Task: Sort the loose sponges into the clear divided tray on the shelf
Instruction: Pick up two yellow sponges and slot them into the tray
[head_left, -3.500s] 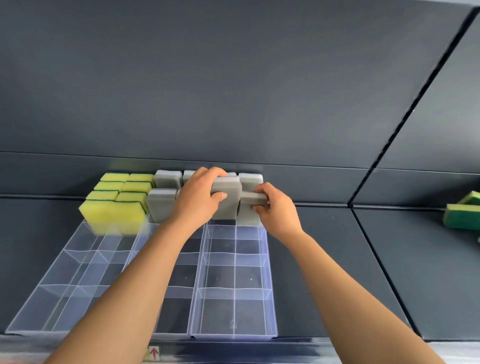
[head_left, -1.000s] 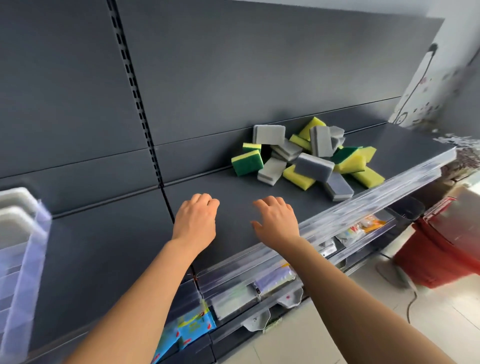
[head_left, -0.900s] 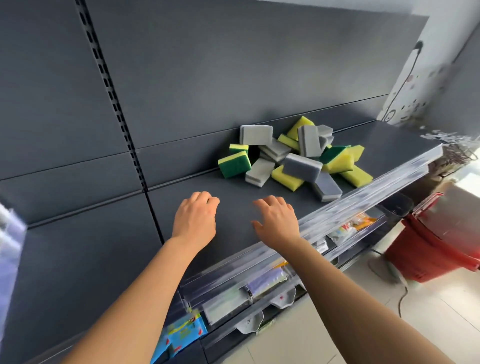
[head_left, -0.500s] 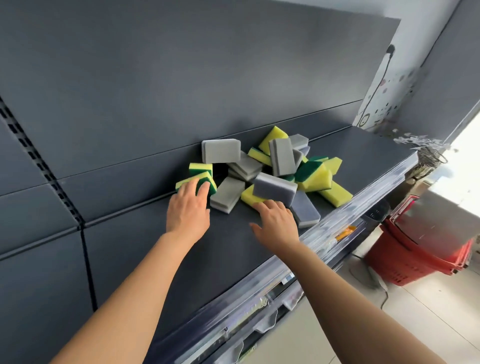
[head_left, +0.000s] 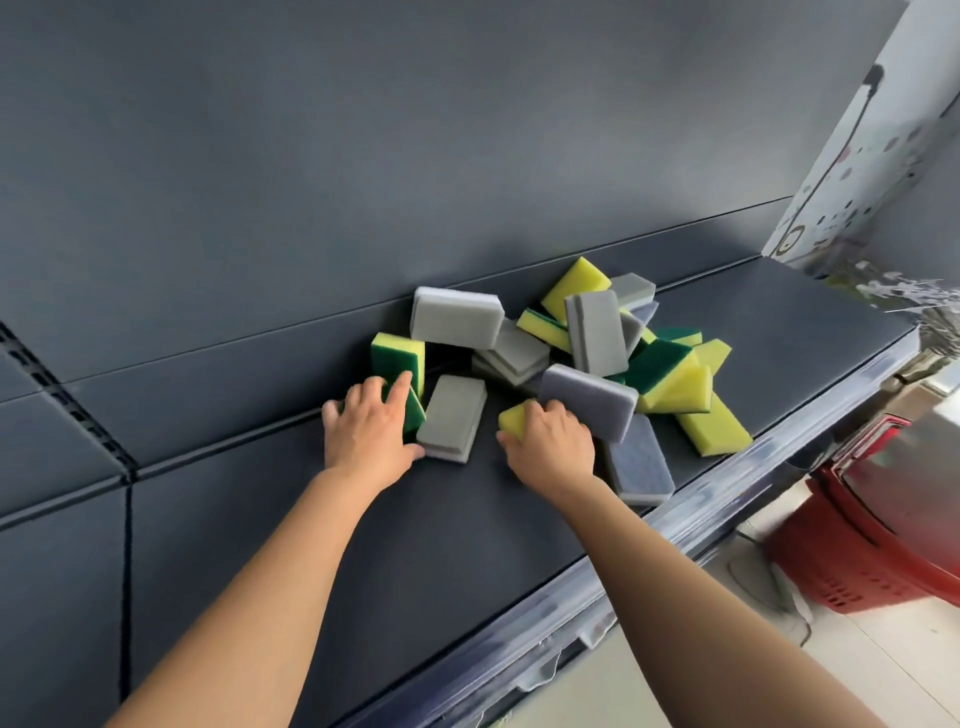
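Observation:
A heap of loose grey sponges (head_left: 457, 317) and yellow-and-green sponges (head_left: 670, 371) lies on the dark shelf (head_left: 311, 519) against the back panel. My left hand (head_left: 366, 428) covers a green-and-yellow sponge (head_left: 413, 410) at the heap's left edge, fingers curled over it, thumb beside a flat grey sponge (head_left: 451, 418). My right hand (head_left: 548, 441) curls over a yellow sponge (head_left: 511, 415) that lies under a darker grey sponge (head_left: 589, 402). The clear divided tray is out of view.
A second green-and-yellow sponge (head_left: 397, 353) stands upright behind my left hand. The shelf's front edge (head_left: 701, 499) runs down to the left. A red shopping basket (head_left: 883, 519) sits on the floor at right. Bare shelf stretches left of the heap.
My view turned from the tray to the sponge heap. Both hands reached forward from the bare shelf and now close on sponges at the heap's near edge.

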